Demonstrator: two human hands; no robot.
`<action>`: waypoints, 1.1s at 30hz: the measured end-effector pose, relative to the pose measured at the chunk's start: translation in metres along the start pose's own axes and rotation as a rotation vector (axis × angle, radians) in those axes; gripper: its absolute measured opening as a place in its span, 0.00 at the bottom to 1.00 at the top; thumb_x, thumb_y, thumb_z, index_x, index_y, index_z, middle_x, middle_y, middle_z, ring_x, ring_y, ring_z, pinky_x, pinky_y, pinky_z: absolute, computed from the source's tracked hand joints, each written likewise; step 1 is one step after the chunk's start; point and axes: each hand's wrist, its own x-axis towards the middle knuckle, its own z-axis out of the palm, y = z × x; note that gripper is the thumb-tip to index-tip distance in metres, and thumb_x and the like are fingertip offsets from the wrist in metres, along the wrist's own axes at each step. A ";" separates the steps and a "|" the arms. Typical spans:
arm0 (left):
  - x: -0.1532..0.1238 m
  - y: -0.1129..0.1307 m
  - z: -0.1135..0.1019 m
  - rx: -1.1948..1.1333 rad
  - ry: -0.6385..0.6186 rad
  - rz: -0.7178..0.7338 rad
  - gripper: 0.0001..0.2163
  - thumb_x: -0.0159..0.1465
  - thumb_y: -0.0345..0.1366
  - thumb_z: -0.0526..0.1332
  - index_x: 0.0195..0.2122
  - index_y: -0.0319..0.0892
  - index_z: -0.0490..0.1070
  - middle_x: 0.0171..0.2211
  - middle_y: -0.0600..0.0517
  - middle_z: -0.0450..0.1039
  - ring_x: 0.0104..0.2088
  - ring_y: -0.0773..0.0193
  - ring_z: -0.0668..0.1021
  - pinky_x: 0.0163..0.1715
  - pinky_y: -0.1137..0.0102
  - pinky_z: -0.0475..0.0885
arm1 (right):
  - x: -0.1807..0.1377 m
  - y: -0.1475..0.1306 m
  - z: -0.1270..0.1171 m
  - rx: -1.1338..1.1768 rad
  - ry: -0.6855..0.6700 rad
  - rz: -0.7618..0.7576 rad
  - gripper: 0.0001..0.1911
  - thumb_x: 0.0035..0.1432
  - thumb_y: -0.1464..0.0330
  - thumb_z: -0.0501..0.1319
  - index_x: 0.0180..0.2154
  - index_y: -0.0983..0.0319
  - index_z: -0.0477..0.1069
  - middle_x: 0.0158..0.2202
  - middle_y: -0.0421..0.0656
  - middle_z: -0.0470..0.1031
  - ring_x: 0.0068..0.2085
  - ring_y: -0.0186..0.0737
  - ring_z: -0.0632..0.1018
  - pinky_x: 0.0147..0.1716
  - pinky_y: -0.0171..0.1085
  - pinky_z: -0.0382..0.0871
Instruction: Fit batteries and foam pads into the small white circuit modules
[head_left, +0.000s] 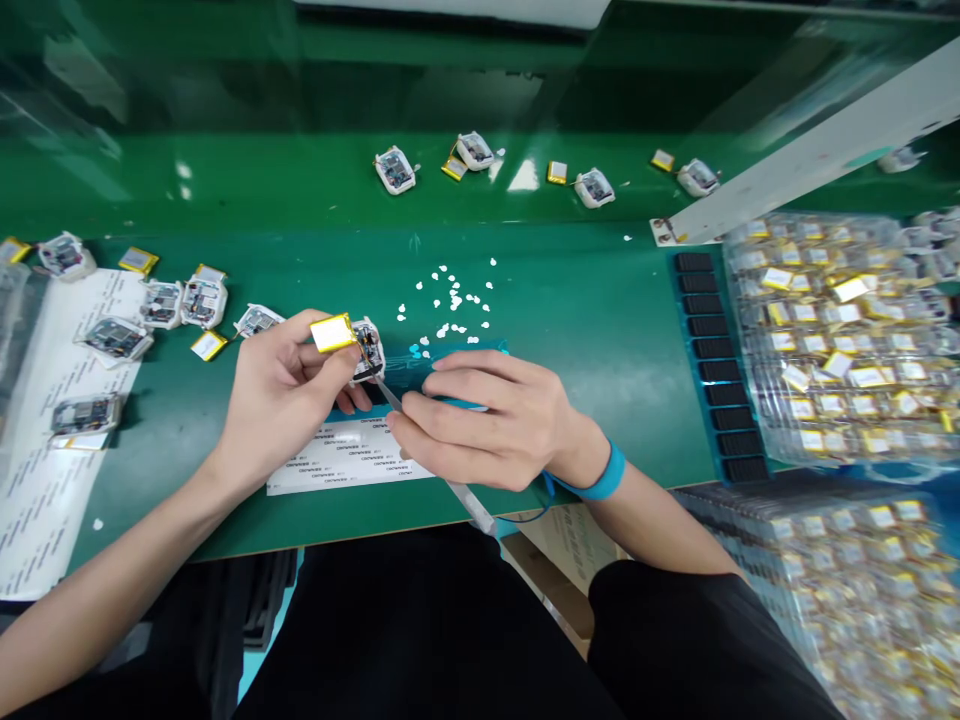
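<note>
My left hand [281, 385] is closed around a small white circuit module [367, 350] with a yellow flat battery [332, 332] attached, held just above the green bench. My right hand [480, 410] grips metal tweezers [390, 395]; their tip touches the module's underside. The tweezers' rear end sticks out below my right wrist, which wears a blue strap [604, 478]. Under both hands lie a teal sheet [457, 360] and a white label sheet [345, 455].
Several similar modules with batteries [184, 300] lie at left and on the far belt [592, 187]. Small white paper bits [454, 300] are scattered behind my hands. Trays of batteries [840, 340] and black pads [712, 370] fill the right side. White sheet [45, 450] at left.
</note>
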 end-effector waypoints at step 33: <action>0.002 -0.002 0.003 -0.130 0.016 -0.045 0.16 0.58 0.31 0.72 0.48 0.40 0.75 0.28 0.53 0.80 0.26 0.63 0.83 0.30 0.71 0.83 | -0.004 0.001 0.005 -0.017 0.108 0.092 0.08 0.65 0.67 0.65 0.43 0.64 0.77 0.36 0.40 0.82 0.38 0.36 0.79 0.35 0.35 0.76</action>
